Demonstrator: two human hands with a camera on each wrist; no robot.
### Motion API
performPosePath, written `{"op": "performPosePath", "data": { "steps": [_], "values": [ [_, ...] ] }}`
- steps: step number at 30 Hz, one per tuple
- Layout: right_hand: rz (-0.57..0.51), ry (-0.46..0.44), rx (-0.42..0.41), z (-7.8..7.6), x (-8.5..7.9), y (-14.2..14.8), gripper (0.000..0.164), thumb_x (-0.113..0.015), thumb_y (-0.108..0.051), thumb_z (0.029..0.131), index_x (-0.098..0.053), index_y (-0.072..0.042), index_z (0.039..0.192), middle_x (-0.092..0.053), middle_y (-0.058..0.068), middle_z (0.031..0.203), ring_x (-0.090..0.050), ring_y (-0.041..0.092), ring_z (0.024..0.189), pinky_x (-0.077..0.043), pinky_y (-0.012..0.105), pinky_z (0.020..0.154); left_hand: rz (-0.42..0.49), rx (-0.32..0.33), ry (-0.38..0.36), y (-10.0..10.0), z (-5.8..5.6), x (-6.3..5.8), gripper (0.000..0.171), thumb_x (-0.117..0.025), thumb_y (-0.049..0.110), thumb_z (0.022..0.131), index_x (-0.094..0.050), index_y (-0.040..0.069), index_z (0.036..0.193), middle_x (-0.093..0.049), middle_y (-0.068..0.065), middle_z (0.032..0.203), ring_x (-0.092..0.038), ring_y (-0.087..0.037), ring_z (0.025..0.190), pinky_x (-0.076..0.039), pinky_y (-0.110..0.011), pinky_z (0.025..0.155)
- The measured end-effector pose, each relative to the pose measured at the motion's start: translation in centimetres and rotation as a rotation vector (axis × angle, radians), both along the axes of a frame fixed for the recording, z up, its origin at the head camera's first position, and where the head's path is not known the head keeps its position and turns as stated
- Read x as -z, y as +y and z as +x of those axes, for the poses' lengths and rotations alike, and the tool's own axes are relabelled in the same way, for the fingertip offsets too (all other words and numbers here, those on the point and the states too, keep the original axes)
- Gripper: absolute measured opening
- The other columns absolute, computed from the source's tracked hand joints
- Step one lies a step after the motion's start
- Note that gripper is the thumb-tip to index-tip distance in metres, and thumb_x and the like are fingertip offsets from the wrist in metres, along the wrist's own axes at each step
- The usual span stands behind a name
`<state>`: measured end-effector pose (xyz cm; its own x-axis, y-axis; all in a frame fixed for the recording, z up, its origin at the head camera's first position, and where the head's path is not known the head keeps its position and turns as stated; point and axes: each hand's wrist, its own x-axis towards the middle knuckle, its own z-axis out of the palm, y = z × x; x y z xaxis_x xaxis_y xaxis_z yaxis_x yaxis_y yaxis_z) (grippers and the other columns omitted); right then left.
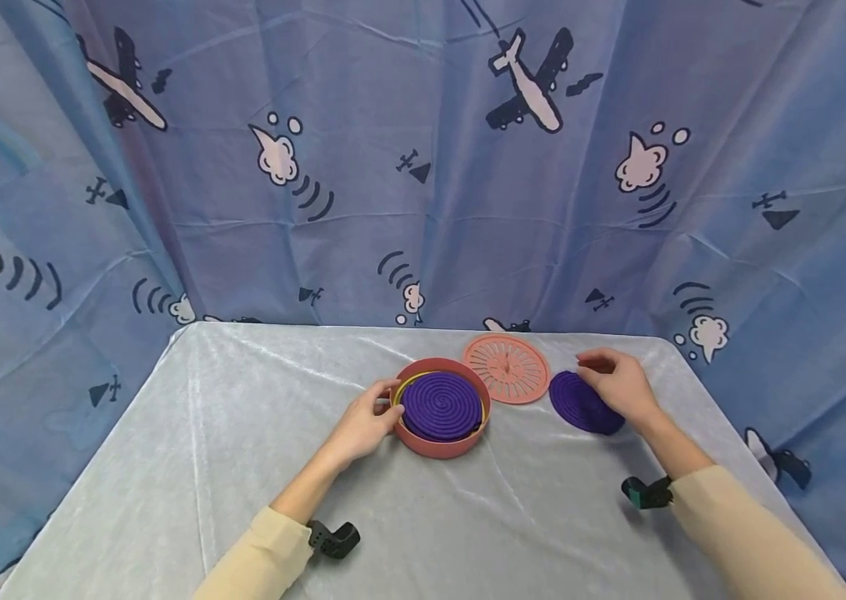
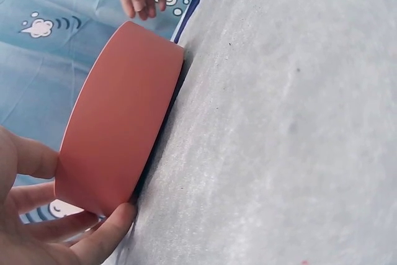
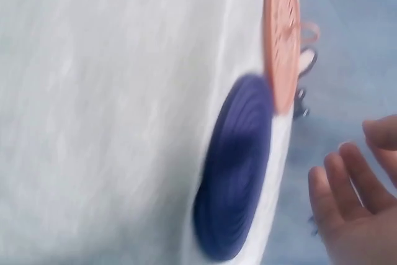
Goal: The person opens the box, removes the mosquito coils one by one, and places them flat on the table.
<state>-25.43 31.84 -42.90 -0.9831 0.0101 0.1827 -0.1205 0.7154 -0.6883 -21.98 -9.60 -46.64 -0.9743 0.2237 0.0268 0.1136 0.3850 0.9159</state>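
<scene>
A round coral-red box (image 1: 440, 450) stands mid-table, with a purple spiral coaster (image 1: 441, 406) inside it on top of something yellow-edged. My left hand (image 1: 367, 423) grips the box's left side. In the left wrist view, the thumb and fingers (image 2: 111, 233) lie against the box's wall. On the right, another purple spiral coaster (image 1: 578, 402) lies on the cloth. My right hand (image 1: 621, 387) hovers over it, its fingers loosely bent and holding nothing. The right wrist view shows a gap between those fingers (image 3: 340, 184) and the coaster.
Behind the box and to its right lies a coral slotted lid (image 1: 507, 369) with a small loop handle. A pale velvety cloth (image 1: 257, 392) covers the table. A blue curtain (image 1: 362, 167) printed with planes and clouds hangs behind and at both sides.
</scene>
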Motion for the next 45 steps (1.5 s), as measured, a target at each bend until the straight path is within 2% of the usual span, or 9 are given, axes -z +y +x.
{"op": "performPosePath", "data": {
  "steps": [3, 9, 11, 13, 16, 21, 29, 37, 45],
  "values": [
    [-0.01, -0.007, -0.023, -0.1, -0.4, -1.3, 0.033, -0.064, -0.015, 0.1, -0.064, 0.006, 0.127, -0.067, 0.025, 0.121, -0.063, 0.038, 0.111, -0.049, 0.021, 0.083, 0.001, -0.004, -0.003, -0.1, 0.0, 0.0, 0.043, -0.062, 0.013, 0.101, -0.054, 0.008, 0.143, -0.056, -0.02, 0.137, -0.063, -0.03, 0.117, -0.059, -0.035, 0.082],
    [-0.015, 0.038, -0.086, 0.2, -1.1, -3.8, 0.031, -0.065, -0.016, 0.1, -0.067, 0.004, 0.123, -0.069, 0.022, 0.117, -0.063, 0.039, 0.11, -0.053, 0.046, 0.09, 0.002, -0.002, -0.007, -0.1, -0.1, 0.0, 0.044, -0.062, 0.014, 0.101, -0.054, 0.008, 0.143, -0.056, -0.02, 0.138, -0.063, -0.03, 0.117, -0.059, -0.034, 0.081],
    [-0.026, 0.052, -0.108, 0.4, -1.3, -4.6, 0.029, -0.066, -0.016, 0.1, -0.068, 0.003, 0.122, -0.07, 0.021, 0.116, -0.064, 0.038, 0.109, -0.053, 0.05, 0.092, 0.007, -0.002, -0.01, -0.2, -0.1, 0.0, 0.044, -0.062, 0.013, 0.101, -0.054, 0.008, 0.144, -0.056, -0.02, 0.138, -0.063, -0.03, 0.117, -0.06, -0.033, 0.081],
    [-0.044, 0.058, -0.126, 0.7, -1.4, -5.5, 0.028, -0.067, -0.017, 0.1, -0.068, 0.002, 0.121, -0.07, 0.019, 0.116, -0.065, 0.036, 0.108, -0.052, 0.05, 0.093, 0.011, -0.001, -0.011, -0.2, -0.1, 0.0, 0.043, -0.062, 0.013, 0.101, -0.054, 0.008, 0.143, -0.056, -0.021, 0.137, -0.063, -0.03, 0.116, -0.06, -0.033, 0.08],
    [-0.073, 0.054, -0.142, 1.1, -1.5, -6.8, 0.027, -0.067, -0.016, 0.1, -0.069, -0.001, 0.122, -0.07, 0.017, 0.117, -0.065, 0.032, 0.107, -0.052, 0.045, 0.093, 0.018, 0.004, -0.01, -0.2, -0.1, 0.0, 0.043, -0.062, 0.012, 0.101, -0.054, 0.007, 0.143, -0.056, -0.022, 0.137, -0.063, -0.031, 0.115, -0.06, -0.033, 0.079],
    [-0.126, 0.025, -0.17, 1.9, -1.6, -8.9, 0.028, -0.067, -0.017, 0.1, -0.069, -0.001, 0.123, -0.07, 0.015, 0.118, -0.066, 0.032, 0.106, -0.055, 0.036, 0.086, 0.013, 0.014, 0.001, -0.1, -0.1, 0.1, 0.043, -0.062, 0.012, 0.101, -0.054, 0.007, 0.143, -0.056, -0.022, 0.137, -0.064, -0.031, 0.114, -0.059, -0.033, 0.079],
    [-0.115, -0.004, -0.208, 2.4, -1.7, -11.8, 0.032, -0.068, -0.021, 0.1, -0.068, -0.002, 0.125, -0.068, 0.016, 0.121, -0.065, 0.032, 0.107, -0.055, 0.047, 0.09, 0.006, 0.026, 0.004, 0.1, 0.1, 0.3, 0.043, -0.063, 0.013, 0.1, -0.055, 0.007, 0.142, -0.056, -0.022, 0.136, -0.064, -0.031, 0.114, -0.059, -0.033, 0.079],
    [-0.091, -0.018, -0.267, 1.8, -1.6, -14.5, 0.036, -0.068, -0.019, 0.099, -0.065, -0.001, 0.13, -0.067, 0.017, 0.124, -0.064, 0.031, 0.108, -0.054, 0.048, 0.094, 0.001, 0.022, 0.005, 0.2, 0.1, 0.1, 0.043, -0.062, 0.014, 0.101, -0.054, 0.008, 0.143, -0.056, -0.022, 0.137, -0.063, -0.031, 0.115, -0.059, -0.033, 0.08],
    [0.009, -0.052, -0.268, 0.9, -1.4, -17.1, 0.04, -0.068, -0.025, 0.098, -0.064, -0.004, 0.132, -0.065, 0.016, 0.128, -0.06, 0.034, 0.118, -0.05, 0.054, 0.1, 0.024, 0.023, 0.005, -0.1, 0.0, 0.0, 0.044, -0.062, 0.013, 0.101, -0.053, 0.006, 0.144, -0.056, -0.023, 0.137, -0.064, -0.031, 0.115, -0.059, -0.033, 0.08]
  ]
}}
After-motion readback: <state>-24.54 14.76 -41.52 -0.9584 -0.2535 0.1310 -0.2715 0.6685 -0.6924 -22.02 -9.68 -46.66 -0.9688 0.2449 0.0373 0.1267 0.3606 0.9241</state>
